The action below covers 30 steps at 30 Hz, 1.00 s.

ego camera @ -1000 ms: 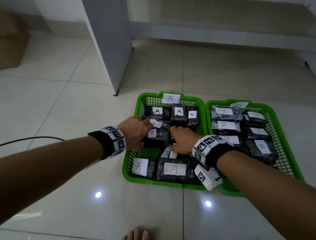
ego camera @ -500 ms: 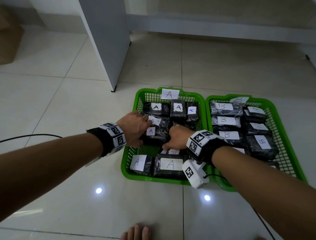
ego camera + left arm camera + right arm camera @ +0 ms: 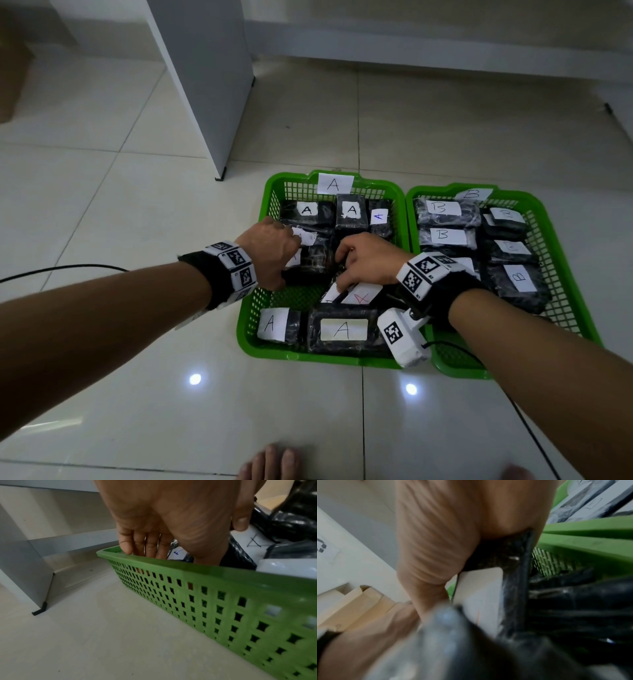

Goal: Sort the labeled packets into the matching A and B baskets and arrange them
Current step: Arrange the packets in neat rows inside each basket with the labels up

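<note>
Two green baskets sit side by side on the floor. Basket A (image 3: 308,356) holds several black packets with A labels; basket B (image 3: 459,371) holds packets with B labels. My left hand (image 3: 274,253) is in basket A by its left wall (image 3: 205,574), fingers (image 3: 145,547) down beside an A packet (image 3: 315,260) and thumb on its label. My right hand (image 3: 366,263) grips a tilted A packet (image 3: 359,296) in the basket's middle; its white label (image 3: 479,595) shows under the palm (image 3: 445,540).
A white cabinet panel (image 3: 205,85) stands behind basket A to the left. A cardboard box (image 3: 10,78) is at the far left. Black cables (image 3: 61,270) trail over the tiles, and my bare foot (image 3: 270,462) is at the bottom edge.
Both hands have stayed in basket A, shifting only slightly. The tilted packet under my right hand now shows more of its red A label.
</note>
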Each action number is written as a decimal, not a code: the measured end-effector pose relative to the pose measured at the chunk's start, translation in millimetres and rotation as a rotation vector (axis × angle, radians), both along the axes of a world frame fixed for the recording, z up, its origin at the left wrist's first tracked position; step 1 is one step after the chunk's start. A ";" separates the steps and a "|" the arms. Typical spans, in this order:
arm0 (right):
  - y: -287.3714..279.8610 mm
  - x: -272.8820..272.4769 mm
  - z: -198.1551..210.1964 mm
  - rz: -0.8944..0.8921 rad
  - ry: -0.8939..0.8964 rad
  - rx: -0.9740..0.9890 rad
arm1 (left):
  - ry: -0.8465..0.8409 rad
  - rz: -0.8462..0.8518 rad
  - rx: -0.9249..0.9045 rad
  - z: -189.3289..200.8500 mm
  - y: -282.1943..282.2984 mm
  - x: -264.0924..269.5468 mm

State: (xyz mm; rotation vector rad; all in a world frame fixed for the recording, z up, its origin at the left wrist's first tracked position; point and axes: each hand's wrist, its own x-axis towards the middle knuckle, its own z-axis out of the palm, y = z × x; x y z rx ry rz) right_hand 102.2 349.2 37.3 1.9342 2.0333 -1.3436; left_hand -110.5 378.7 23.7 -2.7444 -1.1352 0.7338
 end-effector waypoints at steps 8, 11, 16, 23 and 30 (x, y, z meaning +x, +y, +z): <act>12.8 26.7 9.3 -0.078 0.109 -0.006 | -0.097 -0.056 0.034 -11.6 0.4 -0.2; 12.7 32.6 11.1 -0.145 0.196 0.038 | -0.082 -0.057 -0.085 -21.0 1.6 -4.0; 16.5 46.0 16.0 -0.363 0.386 0.126 | -0.019 -0.029 -0.045 -28.3 -2.5 4.6; 22.6 54.9 13.9 -0.608 0.581 0.123 | -0.210 0.056 -0.057 -18.2 -2.6 -6.5; 21.7 57.7 14.6 -0.785 0.642 0.103 | -0.227 0.141 -0.149 -6.0 3.9 -3.8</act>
